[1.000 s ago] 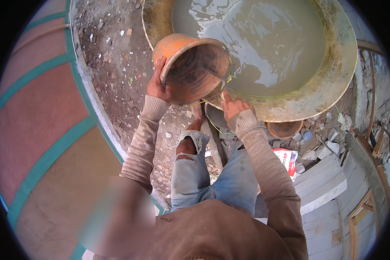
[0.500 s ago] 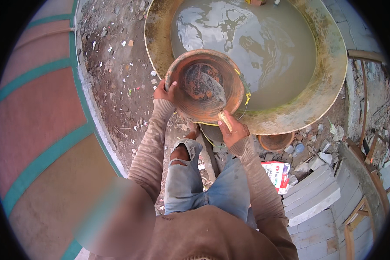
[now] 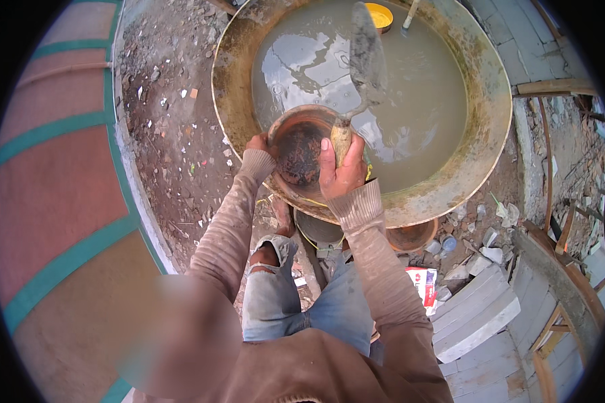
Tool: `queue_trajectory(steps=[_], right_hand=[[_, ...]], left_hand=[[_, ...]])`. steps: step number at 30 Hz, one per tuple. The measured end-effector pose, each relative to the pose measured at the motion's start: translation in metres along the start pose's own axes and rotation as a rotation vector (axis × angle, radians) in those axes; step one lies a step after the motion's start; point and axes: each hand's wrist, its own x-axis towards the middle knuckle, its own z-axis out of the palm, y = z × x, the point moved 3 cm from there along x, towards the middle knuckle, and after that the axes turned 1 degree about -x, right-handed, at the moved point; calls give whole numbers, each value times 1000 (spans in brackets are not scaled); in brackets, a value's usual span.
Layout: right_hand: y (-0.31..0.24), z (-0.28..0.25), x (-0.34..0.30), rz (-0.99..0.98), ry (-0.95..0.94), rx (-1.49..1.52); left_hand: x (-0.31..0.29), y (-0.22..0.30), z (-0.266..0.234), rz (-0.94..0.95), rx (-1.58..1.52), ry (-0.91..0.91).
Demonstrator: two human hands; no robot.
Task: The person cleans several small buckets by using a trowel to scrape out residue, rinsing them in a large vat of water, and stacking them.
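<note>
My right hand (image 3: 343, 168) is closed round the wooden handle of a trowel (image 3: 366, 57), whose wet grey blade points away over the water. With my left hand (image 3: 259, 144) I grip the left rim of a round reddish-brown bowl (image 3: 301, 154). Its dark, stained inside faces up, and its right side is partly hidden behind my right hand. The bowl is over the near left rim of a large round basin (image 3: 487, 127) of murky grey water (image 3: 423, 94).
In the water float a yellow container (image 3: 380, 17) and a pale-handled brush-like tool (image 3: 410, 19). Below the basin are a dark bucket (image 3: 319, 228) and another reddish bowl (image 3: 413, 236). Grey blocks (image 3: 474, 312) and a red-and-white bag (image 3: 423, 285) lie to the right. Rubble covers the ground (image 3: 175, 134).
The trowel has come up out of the bowl, its blade now pointing away above the water. The bowl has shifted slightly away from me and more of the basin's far side shows.
</note>
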Motion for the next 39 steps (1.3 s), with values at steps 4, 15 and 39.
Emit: queue_trajectory(steps=[4,15,39], right_hand=[[80,25,2,178,-394,-433],[139,-41,7,239,32,-162],[519,23,75,1069,779,-594]], left_hand=[[12,-13,23,69,-123,9],[48,-17,38,-49,-339,151],[196,-168,354,-303,-678,314]])
